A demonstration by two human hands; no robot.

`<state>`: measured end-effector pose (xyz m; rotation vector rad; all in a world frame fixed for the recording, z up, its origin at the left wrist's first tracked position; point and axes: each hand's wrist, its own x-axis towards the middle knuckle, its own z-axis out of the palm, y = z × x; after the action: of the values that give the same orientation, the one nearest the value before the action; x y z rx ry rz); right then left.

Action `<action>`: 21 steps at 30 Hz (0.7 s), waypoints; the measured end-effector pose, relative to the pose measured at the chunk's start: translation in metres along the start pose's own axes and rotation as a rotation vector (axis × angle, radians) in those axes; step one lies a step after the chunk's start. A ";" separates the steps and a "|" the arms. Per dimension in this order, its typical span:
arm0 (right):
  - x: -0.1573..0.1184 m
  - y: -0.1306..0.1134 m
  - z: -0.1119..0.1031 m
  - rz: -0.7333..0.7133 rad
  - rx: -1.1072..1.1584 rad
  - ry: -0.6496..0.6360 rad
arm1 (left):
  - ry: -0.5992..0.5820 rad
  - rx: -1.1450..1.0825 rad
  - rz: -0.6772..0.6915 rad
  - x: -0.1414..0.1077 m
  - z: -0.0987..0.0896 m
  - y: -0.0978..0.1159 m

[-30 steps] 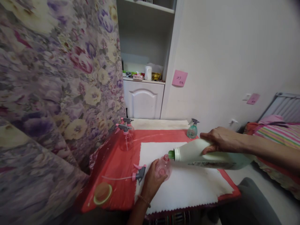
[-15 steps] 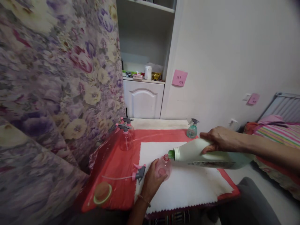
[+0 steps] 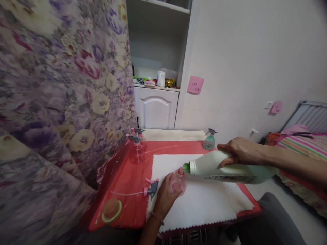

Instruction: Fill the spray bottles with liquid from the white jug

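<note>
My left hand (image 3: 165,194) is wrapped round a clear pink spray bottle (image 3: 178,183) that has no top on it, on the white cloth (image 3: 204,204). My right hand (image 3: 233,152) grips a large pale green jug (image 3: 212,166) by its upper side and keeps it tipped almost level. The jug's green spout (image 3: 187,167) meets the small bottle's open mouth; whether liquid is running I cannot tell. To the left of my left hand lies a grey and pink spray trigger head (image 3: 152,189) with a thin tube, partly on the cloth's edge.
Two pink spray bottles (image 3: 138,153) with triggers stand at the table's back left, a green spray bottle (image 3: 209,143) at the back right. A round, light-rimmed lid (image 3: 111,210) lies on the red table cover (image 3: 127,214). A floral curtain (image 3: 76,102) hangs along the left.
</note>
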<state>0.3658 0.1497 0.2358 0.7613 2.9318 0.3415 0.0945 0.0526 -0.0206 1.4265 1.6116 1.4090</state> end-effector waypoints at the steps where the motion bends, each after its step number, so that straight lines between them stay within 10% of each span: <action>1: 0.000 0.000 0.000 0.003 -0.004 -0.002 | -0.012 0.003 0.000 0.000 0.000 0.000; 21: 0.000 0.000 0.000 0.006 -0.017 -0.005 | -0.041 -0.014 0.012 -0.001 -0.001 0.003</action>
<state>0.3659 0.1496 0.2354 0.7680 2.9190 0.3642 0.0948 0.0507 -0.0182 1.4497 1.5669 1.3858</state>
